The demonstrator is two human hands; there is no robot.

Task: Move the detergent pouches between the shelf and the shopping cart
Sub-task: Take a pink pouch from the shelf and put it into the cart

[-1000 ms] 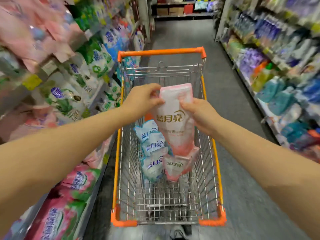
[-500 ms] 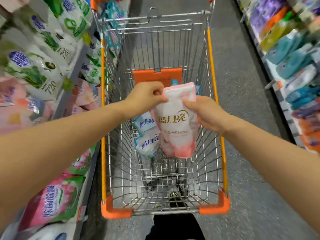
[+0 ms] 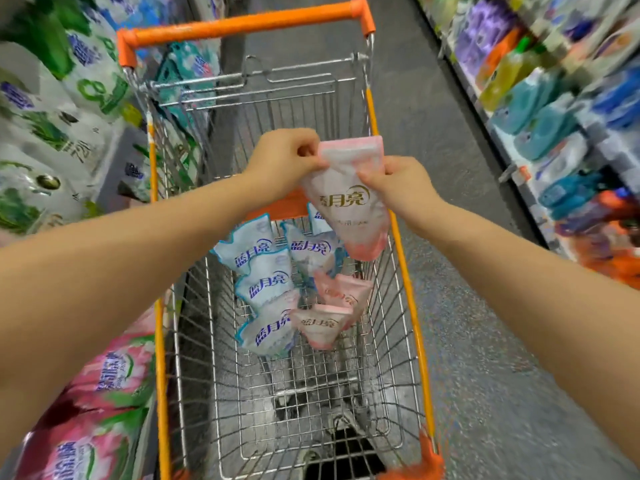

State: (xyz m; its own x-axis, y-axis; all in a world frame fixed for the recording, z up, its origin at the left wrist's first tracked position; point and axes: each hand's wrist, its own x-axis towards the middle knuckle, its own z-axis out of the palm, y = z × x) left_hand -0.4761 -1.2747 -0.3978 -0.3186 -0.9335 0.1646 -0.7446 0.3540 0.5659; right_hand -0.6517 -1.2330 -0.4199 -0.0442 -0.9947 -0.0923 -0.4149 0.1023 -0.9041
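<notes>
A pink-and-white detergent pouch [image 3: 346, 199] hangs upright over the wire shopping cart [image 3: 408, 292], near its right side. My left hand [image 3: 284, 161] pinches the pouch's top left corner and my right hand [image 3: 398, 185] grips its upper right edge. Below it, on the cart's floor, lie several pouches: blue-and-white ones [image 3: 265, 287] on the left and two pink ones [image 3: 325, 323] on the right.
A shelf [image 3: 52, 116] of green, white and pink detergent bags runs along the left, close against the cart. Another shelf [image 3: 554, 109] of coloured bottles and pouches lines the right, across a grey aisle floor [image 3: 485, 341]. The cart's orange handle [image 3: 242, 24] is at the far end.
The camera has tilted up and the view shifted. The pouch held by both hands has moved slightly right and higher over the cart. More pouches show on the cart floor.
</notes>
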